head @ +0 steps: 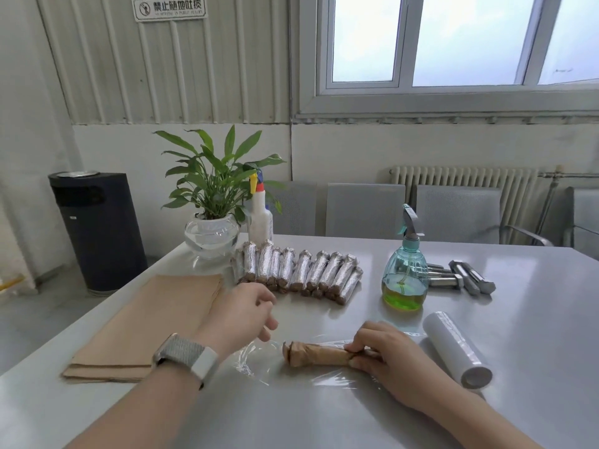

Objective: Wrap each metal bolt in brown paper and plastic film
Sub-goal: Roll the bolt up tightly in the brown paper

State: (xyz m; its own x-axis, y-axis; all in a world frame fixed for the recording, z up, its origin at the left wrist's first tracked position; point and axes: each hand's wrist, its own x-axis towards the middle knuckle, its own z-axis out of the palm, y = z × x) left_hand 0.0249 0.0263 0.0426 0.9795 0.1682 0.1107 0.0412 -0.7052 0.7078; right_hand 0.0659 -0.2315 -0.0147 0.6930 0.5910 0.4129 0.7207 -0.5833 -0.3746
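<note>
A bolt wrapped in brown paper (316,354) lies on a sheet of clear plastic film (259,361) on the grey table (534,335). My right hand (385,354) pinches the bolt's right end. My left hand (243,314) hovers over the film's left part, its fingers loosely curled; whether they pinch the film I cannot tell. A stack of brown paper sheets (152,322) lies to the left. A roll of plastic film (457,350) lies to the right. Several wrapped bolts (298,273) sit in a row behind. Bare metal bolts (466,278) lie at the back right.
A teal spray bottle (405,273) with green liquid stands in front of the bare bolts. A potted plant (212,202) and a white spray bottle (260,218) stand at the table's back left. Chairs (363,209) line the far side, and a black bin (97,231) stands on the floor.
</note>
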